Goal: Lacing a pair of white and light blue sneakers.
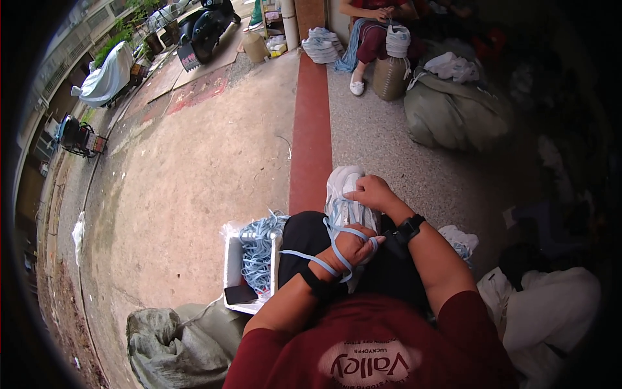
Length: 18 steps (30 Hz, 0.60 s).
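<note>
A white shoe [343, 179] stands on my lap, toe pointing away, with a light-blue shoelace [338, 214] running across its front. My left hand [353, 245] is closed at the near end of the shoe. Loops of the lace pass over its fingers and round the wrist. What the left fingertips press on is partly hidden. On the shoe's upper right side my right hand [376, 194] is closed, thumb and forefinger pinched at the lacing. Each wrist wears a dark band or watch.
Left of my knee, a white foam box [232, 266] holds many light-blue laces [262, 253] and a dark phone [241, 295]. Sacks [162, 337] lie near me. Ahead, a seated person [379, 13] handles another white shoe [398, 40] beside a bulging sack [453, 113]. A scooter [206, 29] stands far left.
</note>
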Available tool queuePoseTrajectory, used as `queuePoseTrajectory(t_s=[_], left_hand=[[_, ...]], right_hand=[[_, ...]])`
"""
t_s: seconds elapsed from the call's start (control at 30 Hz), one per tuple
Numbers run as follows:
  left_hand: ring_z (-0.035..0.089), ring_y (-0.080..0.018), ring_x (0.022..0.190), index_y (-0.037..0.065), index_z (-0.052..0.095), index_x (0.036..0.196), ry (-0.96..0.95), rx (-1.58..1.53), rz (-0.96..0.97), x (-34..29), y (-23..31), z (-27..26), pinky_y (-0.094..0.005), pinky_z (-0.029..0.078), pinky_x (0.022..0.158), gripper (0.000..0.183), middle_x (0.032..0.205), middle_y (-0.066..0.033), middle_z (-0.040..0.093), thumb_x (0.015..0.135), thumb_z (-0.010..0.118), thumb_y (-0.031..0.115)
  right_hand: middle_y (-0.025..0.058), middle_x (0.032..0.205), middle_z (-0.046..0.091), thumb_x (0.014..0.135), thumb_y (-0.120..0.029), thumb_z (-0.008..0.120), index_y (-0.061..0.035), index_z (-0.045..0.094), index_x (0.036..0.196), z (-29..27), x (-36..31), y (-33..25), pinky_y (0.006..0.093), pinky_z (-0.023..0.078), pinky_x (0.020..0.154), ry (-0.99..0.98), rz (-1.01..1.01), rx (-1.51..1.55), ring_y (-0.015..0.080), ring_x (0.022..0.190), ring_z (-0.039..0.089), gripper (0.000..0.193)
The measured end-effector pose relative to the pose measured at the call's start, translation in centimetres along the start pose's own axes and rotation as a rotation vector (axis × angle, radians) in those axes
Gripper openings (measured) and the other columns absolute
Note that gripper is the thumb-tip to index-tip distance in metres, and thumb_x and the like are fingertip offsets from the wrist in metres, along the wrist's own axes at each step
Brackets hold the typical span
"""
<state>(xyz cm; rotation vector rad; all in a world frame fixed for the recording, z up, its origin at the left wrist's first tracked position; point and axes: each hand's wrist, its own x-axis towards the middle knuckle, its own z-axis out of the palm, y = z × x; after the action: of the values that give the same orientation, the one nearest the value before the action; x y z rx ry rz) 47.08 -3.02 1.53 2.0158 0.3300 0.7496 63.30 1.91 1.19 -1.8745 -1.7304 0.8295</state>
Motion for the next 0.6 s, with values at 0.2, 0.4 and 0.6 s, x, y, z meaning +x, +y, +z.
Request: queuePoseTrajectory(t_s=[0.2, 0.4, 0.6], left_hand=[[0.036, -0.0166, 0.050, 0.002, 0.043, 0.059, -0.176, -0.615, -0.339, -0.6, 11.4, -1.1, -0.0316, 0.031, 0.050, 0.040, 0.053, -0.0077, 0.039, 0.093, 0.044, 0.024], [0.039, -0.0201, 0.051, 0.002, 0.043, 0.061, -0.115, -0.552, -0.294, -2.8, 11.3, -0.2, -0.0327, 0.033, 0.050, 0.036, 0.054, -0.0088, 0.040, 0.092, 0.045, 0.019], [0.046, -0.0319, 0.065, 0.005, 0.054, 0.067, -0.069, -0.099, 0.146, -1.2, 11.7, -2.4, -0.0417, 0.036, 0.078, 0.019, 0.065, -0.0115, 0.045, 0.083, 0.054, 0.015]], right_hand=[[0.0204, 0.069, 0.060, 0.066, -0.029, 0.069, -0.0008, 0.060, 0.061, 2.4, 1.0, 2.0, 0.0418, 0.047, 0.063, 0.186, 0.053, -0.182, 0.0354, 0.068, 0.060, 0.030], [0.0156, 0.073, 0.063, 0.069, -0.025, 0.070, -0.0003, 0.064, 0.072, 2.7, 1.2, 2.0, 0.0381, 0.049, 0.068, 0.134, 0.113, -0.091, 0.0306, 0.071, 0.062, 0.025], [-0.0021, 0.062, 0.051, 0.078, -0.011, 0.065, -0.0032, 0.056, 0.067, 0.6, -2.4, 3.8, 0.0236, 0.039, 0.054, 0.090, 0.045, 0.616, 0.0056, 0.059, 0.044, 0.016]])
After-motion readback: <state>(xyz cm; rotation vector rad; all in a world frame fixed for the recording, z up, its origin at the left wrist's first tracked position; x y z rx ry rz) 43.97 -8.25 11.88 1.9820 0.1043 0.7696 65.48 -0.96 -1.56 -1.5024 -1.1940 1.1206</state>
